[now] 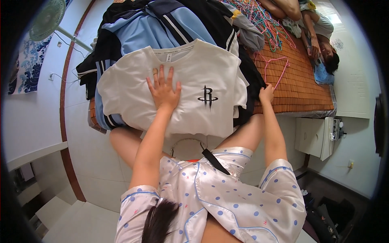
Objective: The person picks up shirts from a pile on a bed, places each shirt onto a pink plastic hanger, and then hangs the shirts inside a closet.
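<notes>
A white short-sleeved T-shirt (190,109) with a black emblem on its chest lies spread on top of a pile of clothes, its collar pointing away from me. My left hand (165,91) rests flat on its upper front, fingers spread, a ring on one finger. To the right of the shirt, my right hand (266,94) is closed on the edge of a black garment (252,77). A pink hanger (276,61) lies right beside that hand; one of its arms runs down to my fingers, and whether they touch it I cannot tell.
Blue and black clothes (152,32) heap up behind the shirt on a bed with a brown tile mat (300,99). Many coloured hangers (263,24) lie tangled at the back. Another person (320,36) reclines at far right. A fan (48,18) stands at far left.
</notes>
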### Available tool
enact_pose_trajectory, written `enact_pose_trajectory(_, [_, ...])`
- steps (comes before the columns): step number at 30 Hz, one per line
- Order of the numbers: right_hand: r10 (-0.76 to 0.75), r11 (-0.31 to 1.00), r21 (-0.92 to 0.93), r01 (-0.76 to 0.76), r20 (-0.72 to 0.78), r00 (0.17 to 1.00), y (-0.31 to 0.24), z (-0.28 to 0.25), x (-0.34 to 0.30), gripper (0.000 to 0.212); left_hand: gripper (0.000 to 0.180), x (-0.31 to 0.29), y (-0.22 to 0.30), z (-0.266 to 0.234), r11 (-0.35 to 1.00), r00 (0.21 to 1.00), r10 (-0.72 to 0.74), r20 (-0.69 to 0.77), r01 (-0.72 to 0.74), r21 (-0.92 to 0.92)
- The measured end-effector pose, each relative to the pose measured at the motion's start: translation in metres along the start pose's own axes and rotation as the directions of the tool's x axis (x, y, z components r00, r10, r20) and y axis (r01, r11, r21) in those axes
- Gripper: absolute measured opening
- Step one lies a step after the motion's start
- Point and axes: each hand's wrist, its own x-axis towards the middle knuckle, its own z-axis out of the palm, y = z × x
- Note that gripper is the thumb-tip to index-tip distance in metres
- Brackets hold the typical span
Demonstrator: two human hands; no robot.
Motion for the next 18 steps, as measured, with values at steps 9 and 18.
enact_pose_trajectory(9, [-0.160, 0.900, 0.426, 0.096, 0.118, 0.980, 0.012, -0.009, 0.047, 0.016, 0.055, 0.003, 0.006, 0.006, 0.996, 1.000, 0.019, -0.003, -0.019, -0.087])
enact_pose_trajectory(18, [-0.430, 0.424, 0.679, 0.599, -0.431, 0.793, -0.122, -0.110, -0.053, 0.016, 0.055, -0.001, -0.004, 0.007, 0.994, 0.999, 0.014, -0.029, -0.017, -0.107])
